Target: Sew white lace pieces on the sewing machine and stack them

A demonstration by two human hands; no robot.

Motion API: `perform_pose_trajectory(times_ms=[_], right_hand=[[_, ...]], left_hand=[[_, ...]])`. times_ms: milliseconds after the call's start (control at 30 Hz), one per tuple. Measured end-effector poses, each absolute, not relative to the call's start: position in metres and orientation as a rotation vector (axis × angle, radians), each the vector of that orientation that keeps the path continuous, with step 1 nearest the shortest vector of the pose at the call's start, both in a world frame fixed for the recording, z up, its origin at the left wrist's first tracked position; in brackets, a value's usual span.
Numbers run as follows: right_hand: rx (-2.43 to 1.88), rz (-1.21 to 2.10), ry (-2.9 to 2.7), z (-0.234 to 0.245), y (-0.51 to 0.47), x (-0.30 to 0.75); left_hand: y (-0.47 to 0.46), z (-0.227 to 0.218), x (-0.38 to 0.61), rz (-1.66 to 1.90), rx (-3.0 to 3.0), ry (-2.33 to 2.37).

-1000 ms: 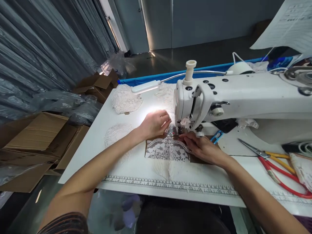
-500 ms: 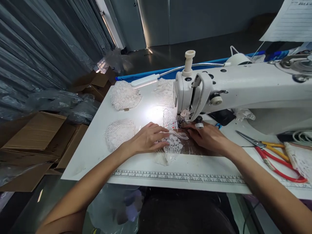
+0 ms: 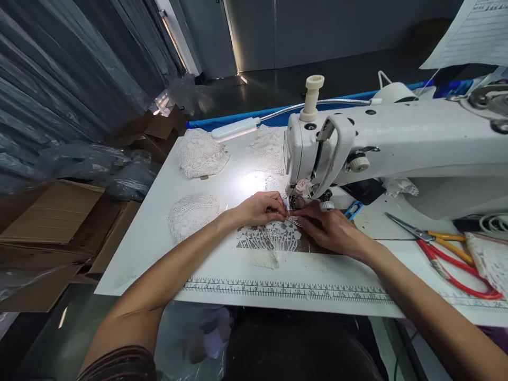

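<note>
A white lace piece lies on a brown patch of the white table, just in front of the needle of a white sewing machine. My left hand rests on its far left edge, fingers curled and pinching the lace close to the presser foot. My right hand presses down on the lace's right edge with fingers bent, fingertips meeting the left hand's under the needle.
Other lace pieces lie at the table's left and back left. Red and yellow-handled scissors and a blue clipper sit to the right. A lamp shines on the work. Cardboard boxes stand left of the table.
My left hand moved from the lace's left part up to the needle and closed on the lace edge. My right hand drew slightly left. The lace now lies flatter on the brown patch.
</note>
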State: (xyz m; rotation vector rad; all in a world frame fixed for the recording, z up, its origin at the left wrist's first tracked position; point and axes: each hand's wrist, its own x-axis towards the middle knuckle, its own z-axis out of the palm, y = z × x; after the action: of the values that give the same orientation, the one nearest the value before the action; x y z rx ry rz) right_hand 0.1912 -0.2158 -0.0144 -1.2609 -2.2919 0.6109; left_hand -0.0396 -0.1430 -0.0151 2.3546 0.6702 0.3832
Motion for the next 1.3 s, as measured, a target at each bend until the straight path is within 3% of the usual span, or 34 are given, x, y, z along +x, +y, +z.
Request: perform_pose_trajectory(times_ms=[200, 800, 900, 1067, 1200, 1300], right_hand=[[-1.22, 0.727, -2.277, -0.005, -0.225, 0.173], [-1.183, 1.246, -2.014, -0.002, -0.233, 0.161], [-1.186, 1.454, -1.815, -0.007, -0.236, 0.154], [-1.233, 1.704, -1.339, -0.02, -0.248, 0.136], [-1.461, 1.777, -1.385, -0.02, -0.249, 0.148], [-1.589, 1.422, -1.767, -0.016, -0.237, 0.177]], left_hand=[[-0.153, -0.002, -0.04, 0.308, 2.554, 0.641], [-0.164, 0.03, -0.066, 0.27, 1.968, 0.78], [-0.16, 0.03, -0.065, 0.226, 1.922, 0.808], [-0.147, 0.034, -0.038, 0.037, 2.238, 0.879], [-0.148, 0.023, -0.017, -0.039, 2.701, 1.134], [-0.161, 0.012, -0.027, 0.293, 2.969, 1.28]])
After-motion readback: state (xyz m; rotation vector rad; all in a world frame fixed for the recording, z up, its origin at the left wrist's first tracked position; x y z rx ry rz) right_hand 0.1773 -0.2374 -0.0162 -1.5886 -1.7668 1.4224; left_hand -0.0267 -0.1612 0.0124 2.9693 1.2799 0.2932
